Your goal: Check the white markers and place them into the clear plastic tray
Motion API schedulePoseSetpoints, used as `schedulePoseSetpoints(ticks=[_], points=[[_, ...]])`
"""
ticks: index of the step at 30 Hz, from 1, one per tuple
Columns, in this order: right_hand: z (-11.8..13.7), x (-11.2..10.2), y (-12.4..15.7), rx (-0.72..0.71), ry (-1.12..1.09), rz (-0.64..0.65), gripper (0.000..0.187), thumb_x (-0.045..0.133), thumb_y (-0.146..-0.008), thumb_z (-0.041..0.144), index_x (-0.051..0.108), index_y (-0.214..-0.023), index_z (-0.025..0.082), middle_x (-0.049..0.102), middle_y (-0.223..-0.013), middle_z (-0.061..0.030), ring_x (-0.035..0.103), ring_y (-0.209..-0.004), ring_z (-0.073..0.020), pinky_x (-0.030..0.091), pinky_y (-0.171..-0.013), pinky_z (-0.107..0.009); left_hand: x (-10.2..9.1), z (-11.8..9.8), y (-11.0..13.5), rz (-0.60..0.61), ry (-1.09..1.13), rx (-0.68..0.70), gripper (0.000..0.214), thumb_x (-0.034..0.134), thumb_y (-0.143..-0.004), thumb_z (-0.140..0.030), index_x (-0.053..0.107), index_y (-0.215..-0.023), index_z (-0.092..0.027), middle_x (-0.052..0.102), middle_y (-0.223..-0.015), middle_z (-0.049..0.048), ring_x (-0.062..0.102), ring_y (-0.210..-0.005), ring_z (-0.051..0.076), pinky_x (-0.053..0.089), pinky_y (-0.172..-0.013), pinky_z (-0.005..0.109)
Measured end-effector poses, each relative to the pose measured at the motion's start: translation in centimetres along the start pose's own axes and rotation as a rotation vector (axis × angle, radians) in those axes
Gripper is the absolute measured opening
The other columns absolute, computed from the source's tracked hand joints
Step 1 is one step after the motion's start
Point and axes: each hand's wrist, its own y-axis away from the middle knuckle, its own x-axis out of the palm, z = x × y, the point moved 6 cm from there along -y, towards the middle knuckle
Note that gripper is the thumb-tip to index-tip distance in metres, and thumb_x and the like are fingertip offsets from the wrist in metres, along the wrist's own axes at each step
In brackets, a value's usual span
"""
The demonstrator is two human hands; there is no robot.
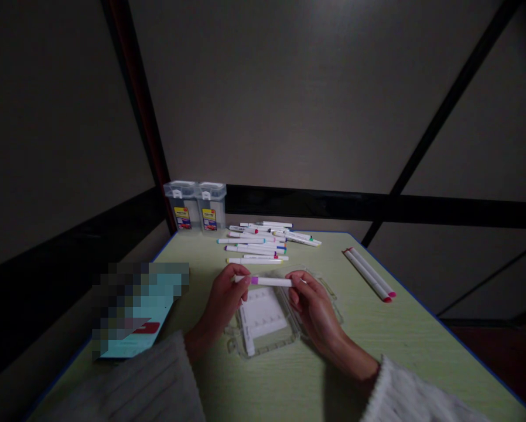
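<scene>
A white marker [269, 282] with a purple band is held level between both hands, above a clear plastic marker case [263, 328] lying open on the table. My left hand [222, 300] pinches the marker's left end, by the purple band. My right hand [312, 306] grips its right end with curled fingers. A pile of several white markers with coloured caps [263, 241] lies further back on the green table [412, 346].
Two upright clear marker boxes [196, 206] stand at the table's back left corner. Two white markers with pink tips [371, 275] lie to the right. A blue card [144, 313], partly blurred, rests at the left edge. Dark frame bars run behind the table.
</scene>
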Motion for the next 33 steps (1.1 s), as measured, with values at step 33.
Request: schedulePoseSetpoints(ticks=[33], points=[[-0.8,-0.1,0.0,0.052,0.031,0.017,0.029,0.067,-0.065,0.041,0.049,-0.059,0.019,0.039,-0.043,0.0068,0.027,-0.043,-0.0080,0.017,-0.043,-0.023,-0.3,0.2,-0.1,-0.032,0.001,0.019,0.015,0.058,-0.064,-0.029,0.051,-0.064,-0.016,0.050,-0.046,-0.0072,0.039,-0.034,0.004,0.028,-0.035,0.015]])
